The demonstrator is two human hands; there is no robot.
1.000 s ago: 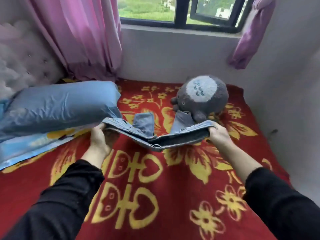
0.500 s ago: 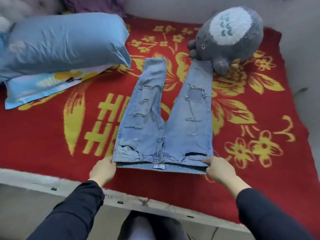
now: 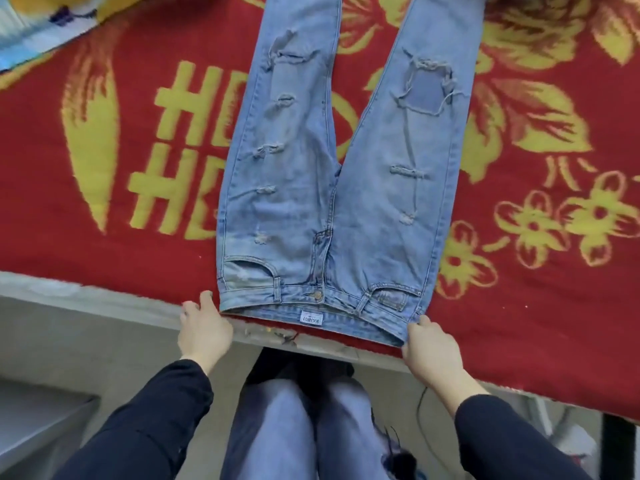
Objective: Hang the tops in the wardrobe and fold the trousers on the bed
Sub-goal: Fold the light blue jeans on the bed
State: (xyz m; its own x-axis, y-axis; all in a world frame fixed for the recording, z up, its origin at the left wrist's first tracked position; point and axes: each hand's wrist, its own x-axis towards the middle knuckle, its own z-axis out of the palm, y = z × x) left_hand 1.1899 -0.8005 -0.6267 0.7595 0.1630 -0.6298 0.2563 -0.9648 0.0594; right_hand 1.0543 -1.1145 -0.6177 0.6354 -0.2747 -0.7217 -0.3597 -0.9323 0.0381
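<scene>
- Head view: jeans [image 3: 329,202] lie flat, front up, on the bed [image 3: 104,237]. The waistband sits at the bed's near edge and the legs run away from it, parted in a narrow V.
- Left hand [image 3: 204,330]: just beside the jeans' left waistband corner. Grip loosely spread, holding nothing that I can make out.
- Right hand [image 3: 433,348]: at the jeans' right waistband corner. Grip pinching that corner, thumb on top.
- Pillow [image 3: 34,22]: beyond the jeans, far left, only partly in frame.
- Step in hand (judgement): laying out and squaring the jeans; no fold made yet.
- Next move calls for (judgement): lifting one side of the jeans over the other, leg onto leg along the fly line. Seams need matching before folding lengthwise.
- Tops and wardrobe: not in view.
</scene>
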